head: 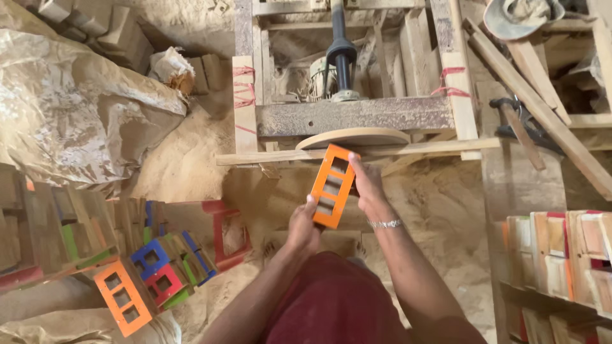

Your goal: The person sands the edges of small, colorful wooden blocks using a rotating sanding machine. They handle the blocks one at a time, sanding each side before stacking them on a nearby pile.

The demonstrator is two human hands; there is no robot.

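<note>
Two hands, left hand (303, 226) and right hand (368, 185), grasping orange three-window wooden frame (332, 185).

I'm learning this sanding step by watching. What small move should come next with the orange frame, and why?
Probably ease the orange frame forward: its top end sits just at the sanding disc, and both the left hand and right hand already grip it.
</note>
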